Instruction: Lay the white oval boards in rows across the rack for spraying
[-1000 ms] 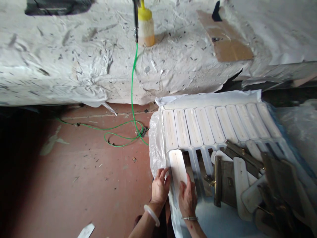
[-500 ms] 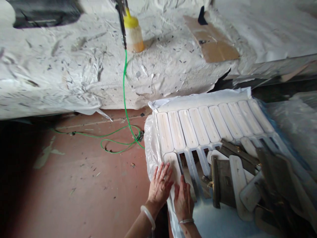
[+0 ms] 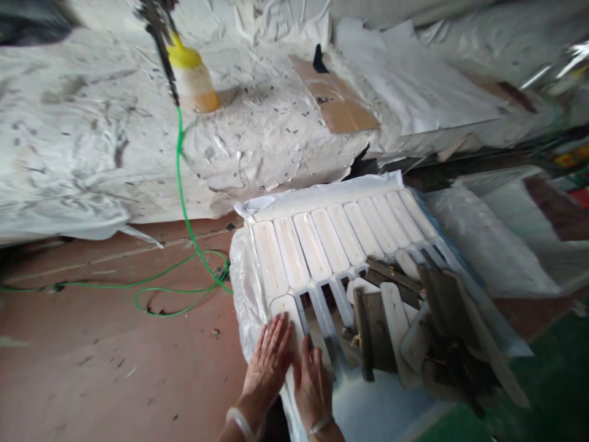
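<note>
A white tray lined with plastic sheet [image 3: 317, 197] holds a row of several long white rounded pieces [image 3: 322, 242]. In front of that row lies one more white piece [image 3: 288, 307] at the near left. My left hand [image 3: 269, 362] lies flat on it with fingers spread. Beside it, my right hand [image 3: 313, 383] presses down on the same piece with fingers together. A heap of dark metal plates with brass fittings and loose white pieces [image 3: 414, 331] fills the tray's near right.
A yellow-capped bottle [image 3: 193, 77] stands on a paper-covered bench beside a dark tool with a green hose [image 3: 181, 178] that coils on the red-brown floor [image 3: 115, 356]. A piece of cardboard [image 3: 335, 101] lies on the bench. Plastic-wrapped boxes [image 3: 488, 239] stand at right.
Both hands went from gripping the white piece's sides to lying flat on top of it, and the piece now lies low in the tray. The camera has swung to the right.
</note>
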A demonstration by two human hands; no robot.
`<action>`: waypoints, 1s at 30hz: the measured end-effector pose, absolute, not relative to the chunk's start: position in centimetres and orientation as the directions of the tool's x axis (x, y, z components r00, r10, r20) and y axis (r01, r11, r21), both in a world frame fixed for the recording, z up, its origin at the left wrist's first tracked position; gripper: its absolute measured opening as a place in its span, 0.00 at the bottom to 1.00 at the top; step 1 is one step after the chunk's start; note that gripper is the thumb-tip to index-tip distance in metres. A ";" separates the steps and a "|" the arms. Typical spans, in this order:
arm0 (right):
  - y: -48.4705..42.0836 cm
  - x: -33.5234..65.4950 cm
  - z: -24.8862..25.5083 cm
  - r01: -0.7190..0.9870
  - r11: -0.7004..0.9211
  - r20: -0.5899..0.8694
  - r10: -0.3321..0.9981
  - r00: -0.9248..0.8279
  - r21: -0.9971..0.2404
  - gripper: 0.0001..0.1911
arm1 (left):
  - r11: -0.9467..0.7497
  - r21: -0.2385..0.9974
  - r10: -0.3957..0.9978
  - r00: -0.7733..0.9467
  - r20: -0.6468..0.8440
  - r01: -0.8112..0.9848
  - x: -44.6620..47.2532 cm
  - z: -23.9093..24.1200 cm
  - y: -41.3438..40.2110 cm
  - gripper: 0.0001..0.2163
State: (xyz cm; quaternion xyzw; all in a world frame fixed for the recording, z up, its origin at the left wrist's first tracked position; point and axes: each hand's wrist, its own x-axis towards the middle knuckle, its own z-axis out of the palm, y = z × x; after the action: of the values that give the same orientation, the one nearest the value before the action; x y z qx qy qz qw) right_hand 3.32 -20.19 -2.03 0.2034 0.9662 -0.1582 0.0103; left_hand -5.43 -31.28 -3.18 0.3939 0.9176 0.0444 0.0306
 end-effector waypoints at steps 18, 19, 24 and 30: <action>7.0 5.7 -0.4 0.609 0.781 -0.323 0.616 -0.718 0.135 0.31 | 0.613 0.079 0.781 -0.588 -0.210 0.786 -6.0 -0.8 -30.1 0.62; 7.0 5.5 -0.2 0.623 0.767 -0.344 0.632 -0.695 0.150 0.32 | 0.613 0.057 0.770 -0.579 -0.267 0.788 -6.0 -0.6 -30.1 0.63; 7.1 4.4 -0.3 0.775 0.618 -0.404 0.747 -0.528 0.132 0.39 | 0.630 0.023 0.698 -0.553 -0.456 0.776 -6.2 0.2 -29.6 0.66; 9.0 4.2 -1.8 0.876 0.472 -0.399 0.789 -0.467 -0.092 0.41 | 0.665 0.063 0.661 -0.547 -0.515 0.744 -6.2 0.3 -29.4 0.65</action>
State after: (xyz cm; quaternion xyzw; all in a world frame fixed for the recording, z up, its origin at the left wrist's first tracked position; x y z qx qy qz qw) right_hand 4.20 9.05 -1.83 0.4931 0.8444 -0.1437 0.1525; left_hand -6.16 -29.37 0.34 0.4011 0.8756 -0.0815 0.2566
